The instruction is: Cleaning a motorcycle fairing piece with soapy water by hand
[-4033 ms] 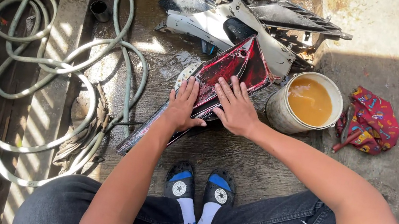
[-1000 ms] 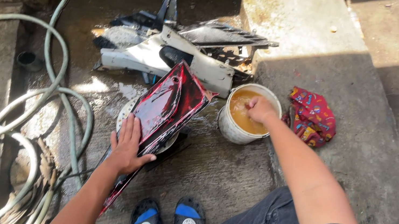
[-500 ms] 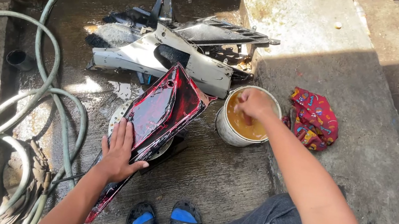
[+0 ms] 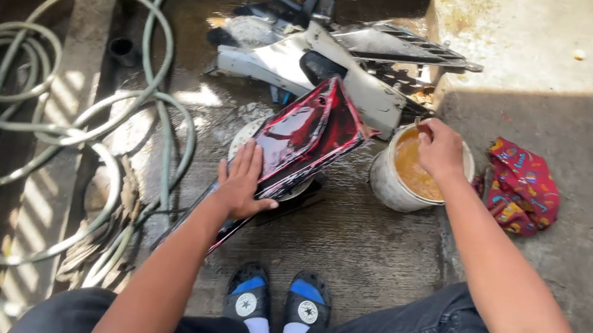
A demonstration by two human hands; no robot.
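— Fingers of the left hand (image 4: 243,181) lie spread and flat on the red motorcycle fairing panel (image 4: 300,136), pressing rather than gripping; that looks meant to keep it steady.

— And the other hand?

— Right hand (image 4: 440,147) is down at the rim of the white bucket (image 4: 390,191) of murky brown water, fingers curled together. Whether they pinch a cloth or sponge I cannot tell.

— Where does the panel sit?

— On the wet concrete floor (image 4: 371,253), in front of the person's blue-toed sneakers (image 4: 277,301), its upper part propped on something round and pale beneath it. Its long axis runs diagonally, the narrow dark end pointing near-left toward the knee, the broad glossy end rising far-right toward the bucket.

— Around it?

— White and grey fairing pieces (image 4: 332,59) are piled just beyond. A red patterned rag (image 4: 520,188) lies crumpled right of the bucket. Well to the left, a pale green hose (image 4: 57,141) coils over the floor.
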